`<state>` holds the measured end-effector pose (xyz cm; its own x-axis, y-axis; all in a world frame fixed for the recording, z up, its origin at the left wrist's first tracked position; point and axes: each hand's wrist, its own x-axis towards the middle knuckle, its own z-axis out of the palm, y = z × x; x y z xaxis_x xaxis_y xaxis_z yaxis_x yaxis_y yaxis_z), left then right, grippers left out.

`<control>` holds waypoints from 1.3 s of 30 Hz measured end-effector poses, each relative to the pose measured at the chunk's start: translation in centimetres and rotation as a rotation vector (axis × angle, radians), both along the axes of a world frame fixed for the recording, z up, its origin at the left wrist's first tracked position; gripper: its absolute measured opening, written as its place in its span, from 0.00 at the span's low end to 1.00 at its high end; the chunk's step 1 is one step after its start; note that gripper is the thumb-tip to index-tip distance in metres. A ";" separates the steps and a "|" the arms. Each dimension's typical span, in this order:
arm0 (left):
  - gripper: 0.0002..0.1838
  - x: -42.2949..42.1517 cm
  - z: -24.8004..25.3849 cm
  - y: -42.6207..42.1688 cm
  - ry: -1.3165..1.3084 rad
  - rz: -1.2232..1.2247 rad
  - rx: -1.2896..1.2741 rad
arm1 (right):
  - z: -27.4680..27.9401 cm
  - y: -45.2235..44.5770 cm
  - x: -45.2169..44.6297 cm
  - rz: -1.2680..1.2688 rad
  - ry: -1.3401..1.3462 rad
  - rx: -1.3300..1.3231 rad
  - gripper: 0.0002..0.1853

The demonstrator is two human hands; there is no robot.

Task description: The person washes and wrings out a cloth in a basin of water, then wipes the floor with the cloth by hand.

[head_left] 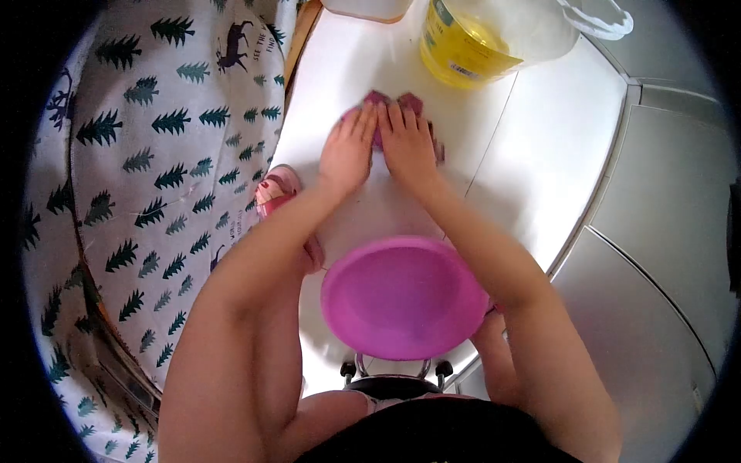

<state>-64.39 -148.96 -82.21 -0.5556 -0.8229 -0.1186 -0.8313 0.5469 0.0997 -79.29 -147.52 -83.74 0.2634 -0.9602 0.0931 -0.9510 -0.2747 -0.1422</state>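
Note:
Both arms reach forward over the white tiled surface. My left hand [349, 152] lies flat on a crumpled maroon-purple cloth [411, 103], fingers stretched forward. Beside it my right hand [409, 144] presses on the same cloth, its fingers also extended and its index side close to the left hand. Edges of the cloth stick out past the fingertips and to the right of my right hand; the rest is hidden under the palms. Nearer to my body stands a round pink-purple basin [401, 339], between my forearms. Whether it holds water I cannot tell.
A yellow-labelled clear bucket [463, 54] with a white handle stands at the back right. Another container [369, 9] is cut off at the top. A patterned curtain [170, 139] hangs left, near a pink slipper [276, 189]. Grey panels [664, 193] line the right.

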 end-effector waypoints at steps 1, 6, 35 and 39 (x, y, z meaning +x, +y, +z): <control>0.38 -0.4 0.5 -1.1 -0.015 0.030 0.001 | 0.0 -1.4 0.3 -0.005 -0.006 0.025 0.29; 0.41 -1.1 1.9 -1.6 -0.140 0.023 0.075 | 0.2 -2.1 -0.5 0.044 -0.071 -0.026 0.24; 0.25 -3.2 2.4 -8.4 0.623 0.311 -0.102 | 2.3 -11.3 -1.1 -0.003 -0.122 -0.374 0.15; 0.27 -4.4 0.4 -11.9 0.594 0.348 -0.056 | -4.9 -16.2 0.7 -0.195 0.074 -0.225 0.23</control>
<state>-68.77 -160.82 -81.79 -0.2153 -0.9613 0.1721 -0.7726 0.2754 0.5721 -78.57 -163.76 -88.67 0.0899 -0.9508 0.2965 -0.9944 -0.1025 -0.0270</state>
